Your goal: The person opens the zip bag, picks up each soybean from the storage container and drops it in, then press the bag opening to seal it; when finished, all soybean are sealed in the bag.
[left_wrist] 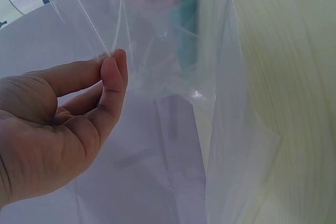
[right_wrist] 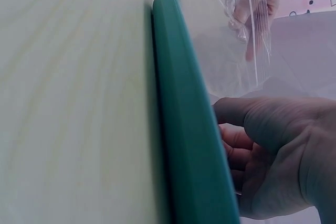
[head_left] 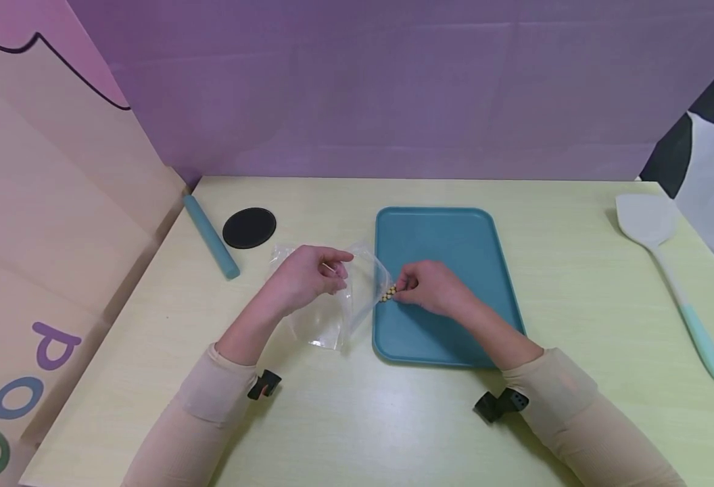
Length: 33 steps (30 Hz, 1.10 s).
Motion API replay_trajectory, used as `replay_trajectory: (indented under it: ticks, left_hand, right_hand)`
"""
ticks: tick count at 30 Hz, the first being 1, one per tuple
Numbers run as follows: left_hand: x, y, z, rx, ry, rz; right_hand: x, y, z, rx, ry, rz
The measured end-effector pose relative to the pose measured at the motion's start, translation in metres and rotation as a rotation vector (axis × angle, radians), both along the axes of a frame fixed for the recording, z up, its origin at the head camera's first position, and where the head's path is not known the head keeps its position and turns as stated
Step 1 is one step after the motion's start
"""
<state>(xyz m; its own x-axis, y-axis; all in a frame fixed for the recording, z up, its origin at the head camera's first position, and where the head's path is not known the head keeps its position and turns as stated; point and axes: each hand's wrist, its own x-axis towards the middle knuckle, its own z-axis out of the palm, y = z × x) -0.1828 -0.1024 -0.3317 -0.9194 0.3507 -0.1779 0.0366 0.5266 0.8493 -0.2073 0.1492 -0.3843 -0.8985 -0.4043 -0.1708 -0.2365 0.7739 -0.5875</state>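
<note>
My left hand pinches the edge of a clear plastic bag, whose mouth spreads toward the tray. In the left wrist view, thumb and fingertips meet on the thin film. Over the left side of the blue tray, my right hand pinches a small cluster of yellowish beads with dark gaps at the bag's mouth. Whether the beads lie inside the film I cannot tell. In the right wrist view the tray's rim hides the right fingertips.
A black round disc and a blue rod lie at the back left of the table. On the right lies a spatula with a white head and mint handle. A purple cloth hangs behind the table.
</note>
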Motion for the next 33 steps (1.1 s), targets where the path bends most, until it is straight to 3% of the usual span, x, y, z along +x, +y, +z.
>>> replay_trajectory:
  ticks: [11, 19, 26, 33]
  left_hand:
    - [0.000, -0.001, -0.001, 0.004, -0.015, -0.003]
    - [0.000, -0.001, -0.002, 0.009, -0.004, -0.024]
    - [-0.001, -0.001, -0.002, 0.006, -0.004, -0.033]
    - [-0.001, -0.001, -0.001, 0.008, -0.014, -0.024]
  right_hand:
    - [-0.002, 0.005, 0.009, -0.115, -0.048, -0.033]
    - [0.003, 0.003, 0.023, -0.234, 0.024, -0.059]
    - [0.009, -0.003, 0.027, -0.360, 0.091, 0.010]
    - [0.009, -0.004, 0.025, -0.348, 0.068, 0.078]
